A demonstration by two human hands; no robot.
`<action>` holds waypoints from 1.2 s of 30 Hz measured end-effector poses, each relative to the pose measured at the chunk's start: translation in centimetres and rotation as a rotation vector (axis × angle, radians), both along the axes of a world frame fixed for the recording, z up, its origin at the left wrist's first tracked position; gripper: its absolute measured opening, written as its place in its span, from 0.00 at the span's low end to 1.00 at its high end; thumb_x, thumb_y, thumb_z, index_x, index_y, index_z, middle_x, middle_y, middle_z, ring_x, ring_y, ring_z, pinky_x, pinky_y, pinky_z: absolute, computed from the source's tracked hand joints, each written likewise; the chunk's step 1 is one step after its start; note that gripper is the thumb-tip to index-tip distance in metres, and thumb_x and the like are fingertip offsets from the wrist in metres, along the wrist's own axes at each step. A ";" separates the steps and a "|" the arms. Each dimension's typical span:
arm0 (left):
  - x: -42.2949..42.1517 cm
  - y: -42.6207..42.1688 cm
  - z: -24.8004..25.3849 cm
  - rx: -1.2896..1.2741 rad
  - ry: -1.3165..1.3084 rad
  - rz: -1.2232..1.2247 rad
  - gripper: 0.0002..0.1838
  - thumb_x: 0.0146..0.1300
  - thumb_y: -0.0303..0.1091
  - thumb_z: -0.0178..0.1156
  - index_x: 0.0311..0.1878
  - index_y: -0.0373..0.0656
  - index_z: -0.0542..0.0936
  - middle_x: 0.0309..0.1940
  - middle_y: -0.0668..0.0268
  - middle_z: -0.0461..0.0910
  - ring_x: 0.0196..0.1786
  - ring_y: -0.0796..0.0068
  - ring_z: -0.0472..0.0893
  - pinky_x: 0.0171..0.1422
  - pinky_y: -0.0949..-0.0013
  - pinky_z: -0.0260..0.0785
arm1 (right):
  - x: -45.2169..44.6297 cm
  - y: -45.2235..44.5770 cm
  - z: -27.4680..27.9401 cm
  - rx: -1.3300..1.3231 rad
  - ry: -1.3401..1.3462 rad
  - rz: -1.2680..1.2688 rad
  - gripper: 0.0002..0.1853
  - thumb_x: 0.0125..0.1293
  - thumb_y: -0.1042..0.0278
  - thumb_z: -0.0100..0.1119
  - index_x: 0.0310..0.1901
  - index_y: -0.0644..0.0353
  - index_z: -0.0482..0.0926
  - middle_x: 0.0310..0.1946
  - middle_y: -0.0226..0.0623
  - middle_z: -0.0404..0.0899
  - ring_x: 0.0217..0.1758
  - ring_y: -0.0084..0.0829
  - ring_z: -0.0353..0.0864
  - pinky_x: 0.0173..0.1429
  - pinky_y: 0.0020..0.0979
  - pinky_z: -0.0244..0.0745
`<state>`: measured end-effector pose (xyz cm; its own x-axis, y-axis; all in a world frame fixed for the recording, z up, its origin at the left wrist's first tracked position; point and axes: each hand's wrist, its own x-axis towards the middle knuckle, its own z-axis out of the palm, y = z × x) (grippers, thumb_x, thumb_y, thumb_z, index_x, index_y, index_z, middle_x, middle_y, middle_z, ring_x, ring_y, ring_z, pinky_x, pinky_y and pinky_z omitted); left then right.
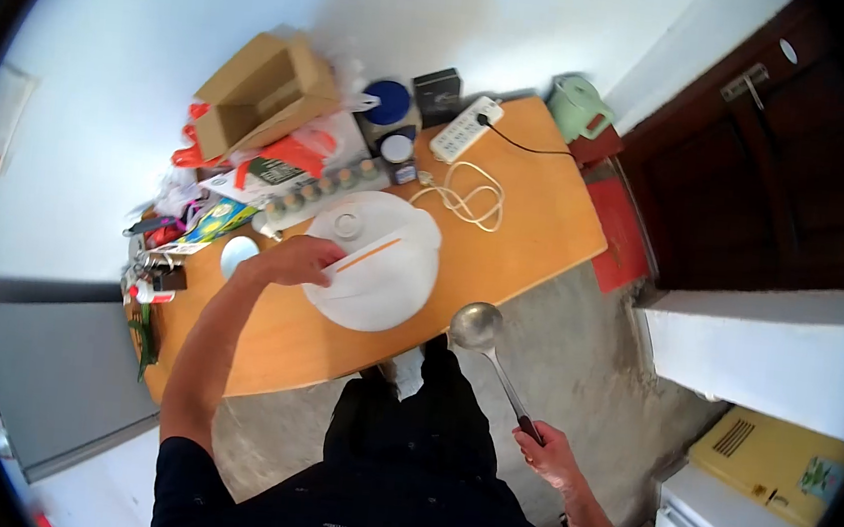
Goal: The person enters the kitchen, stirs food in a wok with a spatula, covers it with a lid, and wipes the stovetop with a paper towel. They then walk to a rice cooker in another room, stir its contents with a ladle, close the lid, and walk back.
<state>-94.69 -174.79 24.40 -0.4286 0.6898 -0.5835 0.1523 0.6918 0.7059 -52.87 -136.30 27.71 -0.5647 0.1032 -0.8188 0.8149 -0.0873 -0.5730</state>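
Note:
My right hand (pixel 548 453) is wrapped round the dark handle of a metal ladle (pixel 477 327). The ladle's bowl points up and away from me, beside the table's front edge and over the floor. My left hand (pixel 307 261) is closed at the fingertips on a flat white piece with an orange stripe (pixel 367 256). This piece lies over a round white plastic item (pixel 379 300) on the table; I cannot tell whether the two are joined. A small round clear shape (pixel 347 225) shows near the back of the white item.
On the wooden table (pixel 546 224) are a cardboard box (pixel 267 89), an egg tray (pixel 323 195), a jar (pixel 398 156), a power strip (pixel 467 129) with a white cable (pixel 487 204), and a green kettle (pixel 578 107). A grey cabinet (pixel 61 373) adjoins at left.

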 end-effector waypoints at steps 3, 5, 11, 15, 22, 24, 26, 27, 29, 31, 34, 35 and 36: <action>-0.6 0.7 1.4 -0.067 -0.075 -0.045 0.31 0.53 0.24 0.71 0.63 0.44 0.77 0.49 0.64 0.84 0.51 0.72 0.82 0.57 0.66 0.76 | 2.8 2.4 -2.0 0.051 -0.047 -0.029 0.15 0.69 0.57 0.64 0.31 0.58 0.76 0.19 0.21 0.69 0.21 0.15 0.66 0.26 0.23 0.62; -0.9 0.8 1.1 -0.051 -0.085 -0.047 0.30 0.53 0.24 0.71 0.62 0.44 0.78 0.49 0.64 0.84 0.51 0.73 0.82 0.57 0.67 0.76 | 4.1 2.9 -3.0 0.081 -0.072 -0.037 0.15 0.69 0.56 0.64 0.31 0.58 0.76 0.19 0.21 0.69 0.21 0.15 0.66 0.26 0.23 0.62; -1.5 1.3 0.7 -0.097 -0.107 -0.008 0.25 0.51 0.24 0.73 0.55 0.41 0.81 0.48 0.66 0.85 0.50 0.74 0.82 0.55 0.67 0.77 | 5.1 2.5 -3.8 -0.001 -0.156 -0.275 0.15 0.69 0.57 0.64 0.31 0.58 0.76 0.20 0.23 0.70 0.20 0.17 0.67 0.23 0.23 0.62; -1.8 3.2 4.3 -0.153 -0.004 -0.150 0.26 0.50 0.26 0.75 0.55 0.41 0.80 0.46 0.65 0.84 0.51 0.74 0.82 0.56 0.67 0.77 | 5.8 2.1 -3.8 -0.019 -0.146 -0.345 0.14 0.69 0.58 0.65 0.33 0.57 0.74 0.19 0.24 0.69 0.18 0.17 0.66 0.20 0.23 0.60; -6.0 12.1 13.5 -0.084 0.113 -0.369 0.35 0.59 0.42 0.71 0.67 0.39 0.71 0.56 0.56 0.80 0.60 0.64 0.79 0.64 0.62 0.72 | 5.8 0.7 -2.7 -0.043 -0.101 -0.391 0.13 0.68 0.58 0.66 0.33 0.57 0.75 0.20 0.23 0.69 0.17 0.15 0.65 0.20 0.22 0.60; -5.5 17.0 16.4 -0.059 0.399 -0.491 0.31 0.64 0.54 0.62 0.60 0.37 0.76 0.49 0.52 0.83 0.52 0.61 0.82 0.57 0.63 0.74 | 5.2 0.3 -2.1 -0.029 -0.106 -0.344 0.13 0.68 0.58 0.66 0.32 0.57 0.76 0.19 0.22 0.69 0.18 0.15 0.66 0.20 0.21 0.60; -6.2 21.4 15.6 -0.074 0.407 -0.487 0.28 0.66 0.56 0.59 0.52 0.36 0.81 0.42 0.50 0.84 0.46 0.59 0.84 0.50 0.60 0.74 | 4.6 -0.2 -1.3 -0.027 -0.073 -0.326 0.11 0.70 0.60 0.64 0.39 0.58 0.79 0.20 0.24 0.68 0.17 0.15 0.64 0.20 0.20 0.58; -5.8 22.9 15.3 -0.029 0.497 -0.398 0.27 0.67 0.56 0.59 0.48 0.36 0.81 0.40 0.51 0.84 0.43 0.59 0.84 0.48 0.59 0.73 | 4.4 -0.4 -0.9 -0.015 -0.072 -0.300 0.11 0.70 0.60 0.63 0.43 0.60 0.81 0.21 0.24 0.69 0.18 0.15 0.65 0.20 0.20 0.58; -5.7 24.7 14.7 0.015 0.585 -0.303 0.27 0.67 0.56 0.58 0.45 0.36 0.82 0.38 0.51 0.84 0.41 0.59 0.84 0.46 0.59 0.73 | 3.0 -1.0 1.0 -0.040 -0.044 -0.279 0.11 0.70 0.61 0.63 0.43 0.61 0.81 0.21 0.24 0.70 0.19 0.15 0.66 0.21 0.20 0.59; -5.7 25.5 14.3 0.256 0.575 -0.021 0.25 0.69 0.55 0.57 0.44 0.37 0.83 0.36 0.53 0.84 0.40 0.62 0.83 0.44 0.62 0.73 | 2.0 -1.4 2.1 -0.067 -0.020 -0.276 0.11 0.70 0.61 0.63 0.42 0.61 0.81 0.21 0.23 0.71 0.20 0.15 0.68 0.21 0.20 0.59; -4.1 24.0 15.3 0.483 0.468 0.198 0.24 0.70 0.53 0.57 0.45 0.38 0.83 0.36 0.54 0.84 0.39 0.64 0.83 0.42 0.64 0.73 | 0.2 -2.6 3.0 -0.143 0.085 -0.224 0.12 0.71 0.66 0.60 0.50 0.64 0.80 0.22 0.25 0.73 0.20 0.15 0.69 0.22 0.20 0.61; -4.3 23.5 14.3 0.604 0.610 0.224 0.21 0.71 0.49 0.57 0.47 0.39 0.83 0.37 0.58 0.84 0.38 0.69 0.82 0.41 0.65 0.73 | -1.1 -3.1 3.6 -0.141 0.106 -0.174 0.13 0.71 0.68 0.59 0.53 0.65 0.79 0.24 0.26 0.75 0.20 0.15 0.69 0.23 0.20 0.62; -3.8 23.0 13.8 0.602 0.608 0.232 0.21 0.71 0.49 0.57 0.47 0.39 0.83 0.37 0.58 0.84 0.38 0.69 0.82 0.41 0.65 0.73 | -2.3 -3.6 4.1 -0.139 0.131 -0.121 0.14 0.71 0.70 0.58 0.55 0.66 0.78 0.25 0.27 0.77 0.20 0.15 0.69 0.24 0.19 0.63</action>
<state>-98.51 -151.79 38.25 -0.7133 0.6639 0.2245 0.5217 0.2890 0.8027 -55.22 -139.94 31.77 -0.6577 0.0680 -0.7502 0.7128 -0.2660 -0.6490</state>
